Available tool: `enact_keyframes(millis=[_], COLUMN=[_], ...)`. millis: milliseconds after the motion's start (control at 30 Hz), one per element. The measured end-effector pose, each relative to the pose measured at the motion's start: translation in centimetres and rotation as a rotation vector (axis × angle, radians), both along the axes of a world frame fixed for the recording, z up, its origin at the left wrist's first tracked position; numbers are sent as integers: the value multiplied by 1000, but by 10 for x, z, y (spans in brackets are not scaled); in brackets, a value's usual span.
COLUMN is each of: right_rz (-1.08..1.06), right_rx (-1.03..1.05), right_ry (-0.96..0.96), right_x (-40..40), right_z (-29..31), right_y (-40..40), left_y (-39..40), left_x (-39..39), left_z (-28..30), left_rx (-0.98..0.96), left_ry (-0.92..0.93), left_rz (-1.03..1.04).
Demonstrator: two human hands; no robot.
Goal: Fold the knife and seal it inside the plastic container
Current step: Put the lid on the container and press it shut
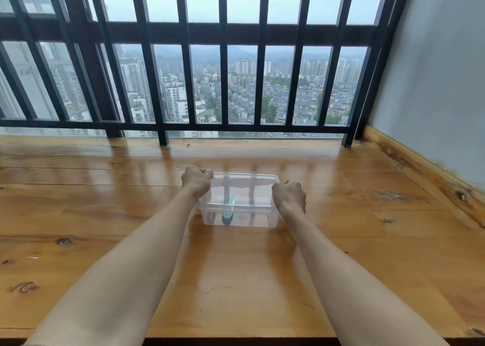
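Note:
A clear plastic container (252,215) stands on the wooden platform with its clear lid (244,185) lying on top. Inside, seen through the plastic, lies the folded knife (227,209), a pale teal handle pointing front to back. My left hand (196,180) is curled into a fist on the lid's far left corner. My right hand (290,194) is fisted on the lid's right edge. Both press down on the rim; the fingertips are hidden under the knuckles.
The glossy wooden platform (105,214) spreads wide on all sides of the container. A black barred railing (223,83) and window stand behind it. A grey wall (441,96) with a wooden skirting board closes the right side. The platform's front edge runs near my elbows.

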State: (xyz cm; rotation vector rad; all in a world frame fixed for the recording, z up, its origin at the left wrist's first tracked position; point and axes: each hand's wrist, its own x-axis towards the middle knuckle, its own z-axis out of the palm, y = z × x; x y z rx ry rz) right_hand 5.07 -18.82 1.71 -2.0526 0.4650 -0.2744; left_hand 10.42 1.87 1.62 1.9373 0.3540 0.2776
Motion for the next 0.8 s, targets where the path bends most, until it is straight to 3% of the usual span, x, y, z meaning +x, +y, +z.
enact_keyframes(millis=[500, 800], right_rz=[-14, 64], right_rx=[115, 194], right_ry=[59, 97], right_x=[13, 46], right_z=[9, 7], right_y=[0, -6], left_y=[4, -1], left_x=[5, 0], left_z=[-2, 6], left_rx=[-46, 29], left_ry=[27, 116], left_rz=[-11, -40])
